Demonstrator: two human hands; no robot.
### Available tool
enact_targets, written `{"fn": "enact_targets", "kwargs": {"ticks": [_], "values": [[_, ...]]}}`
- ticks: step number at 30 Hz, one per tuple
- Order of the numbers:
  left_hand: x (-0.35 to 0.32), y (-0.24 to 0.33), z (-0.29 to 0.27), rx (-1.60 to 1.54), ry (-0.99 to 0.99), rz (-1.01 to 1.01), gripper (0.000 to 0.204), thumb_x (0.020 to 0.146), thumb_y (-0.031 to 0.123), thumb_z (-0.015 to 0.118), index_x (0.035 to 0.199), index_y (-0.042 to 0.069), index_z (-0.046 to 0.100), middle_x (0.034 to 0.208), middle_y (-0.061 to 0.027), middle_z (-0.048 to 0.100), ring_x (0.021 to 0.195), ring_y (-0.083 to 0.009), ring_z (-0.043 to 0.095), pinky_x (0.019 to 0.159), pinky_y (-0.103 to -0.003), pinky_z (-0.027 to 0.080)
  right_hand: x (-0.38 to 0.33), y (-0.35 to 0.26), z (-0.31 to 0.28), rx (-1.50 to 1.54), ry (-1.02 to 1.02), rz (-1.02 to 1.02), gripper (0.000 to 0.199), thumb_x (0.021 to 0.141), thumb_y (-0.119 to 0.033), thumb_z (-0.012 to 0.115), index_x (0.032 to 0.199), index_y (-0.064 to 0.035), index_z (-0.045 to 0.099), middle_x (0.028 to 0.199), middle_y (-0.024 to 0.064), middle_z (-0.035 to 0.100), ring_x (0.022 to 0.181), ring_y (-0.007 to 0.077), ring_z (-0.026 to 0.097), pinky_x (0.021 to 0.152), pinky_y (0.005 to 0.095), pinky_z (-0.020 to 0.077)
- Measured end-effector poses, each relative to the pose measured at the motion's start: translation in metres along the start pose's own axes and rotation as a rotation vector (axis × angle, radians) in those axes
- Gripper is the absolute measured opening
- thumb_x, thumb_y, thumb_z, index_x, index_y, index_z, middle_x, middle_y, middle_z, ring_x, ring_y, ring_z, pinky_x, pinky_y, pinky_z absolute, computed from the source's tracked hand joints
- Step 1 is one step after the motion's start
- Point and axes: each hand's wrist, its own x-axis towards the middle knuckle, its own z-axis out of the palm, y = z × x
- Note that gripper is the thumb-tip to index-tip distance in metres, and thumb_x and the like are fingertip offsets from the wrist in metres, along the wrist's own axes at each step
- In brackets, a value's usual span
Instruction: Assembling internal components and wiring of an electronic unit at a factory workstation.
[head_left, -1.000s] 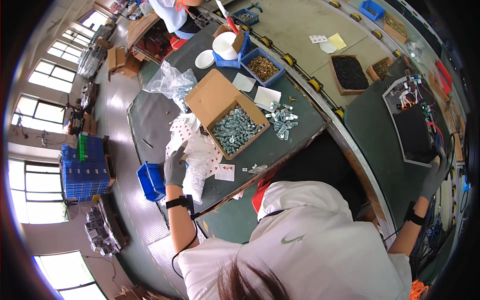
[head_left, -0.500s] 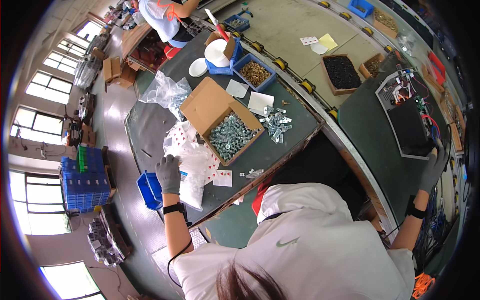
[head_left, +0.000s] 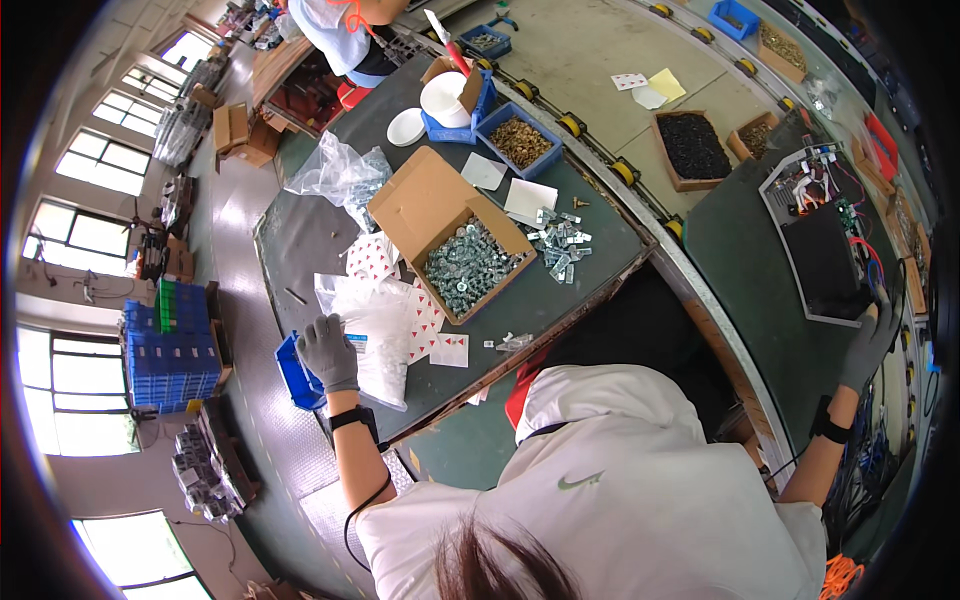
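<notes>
Has left hand (head_left: pixel 328 357) between blue bin (head_left: pixel 296 374) leftward and white bag (head_left: pixel 384 345) rightward, near surface (head_left: pixel 300 232)'s left edge; right hand (head_left: pixel 873 345) at device (head_left: pixel 824 262)'s near corner; cannot tell either grip.

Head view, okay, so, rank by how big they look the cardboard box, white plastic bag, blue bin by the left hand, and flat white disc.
1. cardboard box
2. white plastic bag
3. blue bin, partly hidden by the left hand
4. flat white disc
</notes>
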Motion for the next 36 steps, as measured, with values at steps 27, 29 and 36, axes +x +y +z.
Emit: {"fn": "enact_targets", "kwargs": {"ticks": [27,29,36], "values": [[0.028,-0.011,0.088,-1.628,0.275,-0.835,0.013,0.099,0.003,0.043,0.103,0.003,0.056,0.089,-0.0095,0.065,0.086,-0.0211,0.064,0.092,-0.037,0.05,-0.003,0.012,0.001,0.003,-0.024,0.012,0.046,0.099,-0.022,0.046,0.138,0.002,0.051,0.139,0.025,0.049,0.128,0.0422,0.048,0.108,0.0467,0.0378],[0.031,-0.015,0.094,-1.678,0.297,-0.804,0.011,0.1,0.004,0.045,0.102,0.004,0.055,0.09,-0.012,0.067,0.087,-0.0223,0.064,0.092,-0.037,0.05,-0.004,0.013,0.002,-0.008,-0.01,0.006,0.046,0.099,-0.022,0.046,0.138,0.0018,0.051,0.138,0.025,0.05,0.128,0.042,0.048,0.108,0.0464,0.0378],[0.076,-0.047,0.08,-1.822,0.458,-0.805,0.015,0.101,0.018,0.048,0.111,0.01,0.056,0.103,-0.0142,0.071,0.085,-0.0242,0.065,0.067,-0.034,0.054,0.002,-0.006,-0.002,0.029,-0.022,0.014,0.042,0.1,-0.025,0.048,0.135,-0.0041,0.057,0.14,0.024,0.049,0.131,0.0406,0.047,0.109,0.0459,0.0369]]}}
